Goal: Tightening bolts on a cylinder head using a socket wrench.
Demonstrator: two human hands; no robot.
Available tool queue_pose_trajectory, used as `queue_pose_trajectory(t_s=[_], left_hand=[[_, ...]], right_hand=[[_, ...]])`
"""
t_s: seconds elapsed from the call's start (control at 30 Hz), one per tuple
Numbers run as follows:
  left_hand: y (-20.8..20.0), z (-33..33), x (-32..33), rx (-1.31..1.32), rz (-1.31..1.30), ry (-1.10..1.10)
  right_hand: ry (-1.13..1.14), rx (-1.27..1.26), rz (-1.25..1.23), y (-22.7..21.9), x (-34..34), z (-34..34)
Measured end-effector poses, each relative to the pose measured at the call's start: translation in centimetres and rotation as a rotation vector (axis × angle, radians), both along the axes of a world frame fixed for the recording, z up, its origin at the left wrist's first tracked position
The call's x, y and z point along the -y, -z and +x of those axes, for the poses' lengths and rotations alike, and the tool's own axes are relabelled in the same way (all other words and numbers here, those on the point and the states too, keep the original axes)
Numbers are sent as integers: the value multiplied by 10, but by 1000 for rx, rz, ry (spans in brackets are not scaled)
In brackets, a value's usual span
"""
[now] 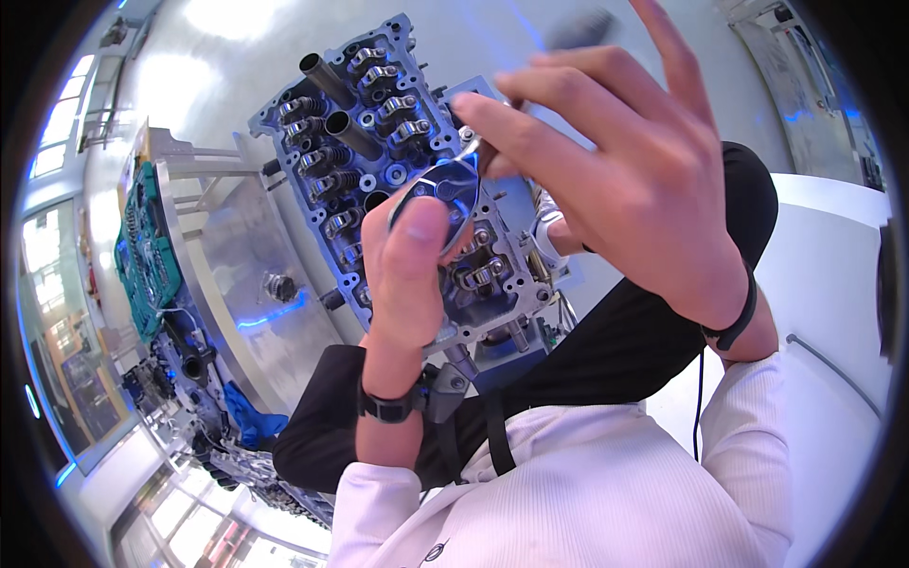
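Two bare hands meet over the grey engine head that I see through the head camera, its long body slanting from a far corner toward the edge nearest the wearer. The left hand grips a shiny rounded piece, thumb laid on its near side and other fingers behind. That piece is held above the engine head, past its middle toward the near edge. It looks smooth and thin, with a slim rim, dark on one side and catching bright silver at the top; bluish metal shapes show inside the rim, though I cannot tell whether they are reflected or seen through it. The right hand is half curled beside the top of the piece, one finger raised; I cannot tell whether its fingertips pinch anything. Beyond them I make out a dark blurred shape, too smeared to name. On the engine head, two open tubes stand up between rows of small polished levers, with springs toward its left edge. Farther left I see a metal bench and a green machine part by its outer edge.
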State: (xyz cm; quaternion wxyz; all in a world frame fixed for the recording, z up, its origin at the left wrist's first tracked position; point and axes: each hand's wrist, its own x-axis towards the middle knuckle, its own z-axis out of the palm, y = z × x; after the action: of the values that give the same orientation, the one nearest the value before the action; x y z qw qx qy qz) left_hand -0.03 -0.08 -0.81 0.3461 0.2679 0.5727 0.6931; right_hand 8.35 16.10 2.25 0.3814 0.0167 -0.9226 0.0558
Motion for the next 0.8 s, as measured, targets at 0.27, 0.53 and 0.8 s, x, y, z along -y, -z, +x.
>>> queue_pose_trajectory(t_s=[0.27, 0.53, 0.8], left_hand=[[-2, 24, -19, 114, 51, -689], [-2, -3, 1, 238, 68, -198], [2, 22, -9, 213, 128, -607]], right_hand=[[-51, 177, 42, -24, 8, 13], [-22, 11, -2, -4, 9, 8], [-59, -84, -92, 3, 3, 4]])
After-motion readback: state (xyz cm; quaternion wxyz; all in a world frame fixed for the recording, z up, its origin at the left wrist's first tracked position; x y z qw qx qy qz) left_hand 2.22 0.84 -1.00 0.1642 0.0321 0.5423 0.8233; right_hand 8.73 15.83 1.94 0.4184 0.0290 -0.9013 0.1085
